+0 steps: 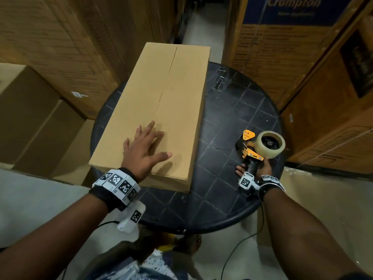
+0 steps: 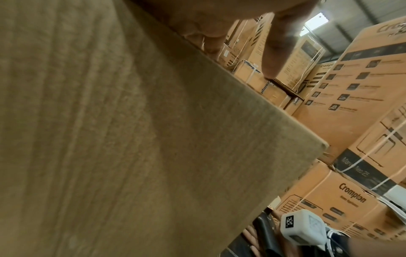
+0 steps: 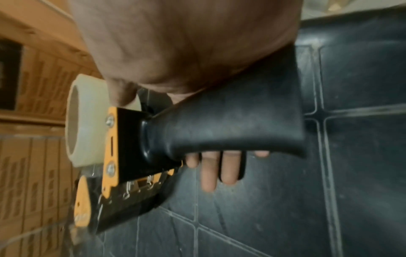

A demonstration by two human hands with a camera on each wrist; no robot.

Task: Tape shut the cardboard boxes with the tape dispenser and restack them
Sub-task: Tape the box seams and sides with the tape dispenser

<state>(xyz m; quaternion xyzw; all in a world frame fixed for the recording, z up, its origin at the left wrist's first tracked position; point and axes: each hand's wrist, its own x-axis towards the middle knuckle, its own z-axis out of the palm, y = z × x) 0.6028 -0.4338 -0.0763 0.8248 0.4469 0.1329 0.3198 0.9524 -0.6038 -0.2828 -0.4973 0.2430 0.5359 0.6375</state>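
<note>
Right, the long cardboard box (image 1: 157, 116) lies across the round black table (image 1: 232, 110), running from about seven o'clock up to twelve, its far end hanging past the table's rim. The flaps are folded down and the centre seam (image 1: 165, 85) looks bare, no tape on it that I can make out. The left hand (image 1: 144, 149) lies flat on the near end of the lid, fingers straight and spread, pinning it. Over at three o'clock the right hand (image 1: 260, 168) has its fingers wrapped round the black handle of the tape dispenser (image 1: 260, 146), with the clear roll (image 1: 270, 144) up top and the nose pointing toward the box.

The risk, I'd say: that overhanging far end. Press the dispenser hard out there and the box could tip or slide. And if the flaps spring apart under the blade end, the tape may bridge the gap crookedly or wrinkle.
</note>
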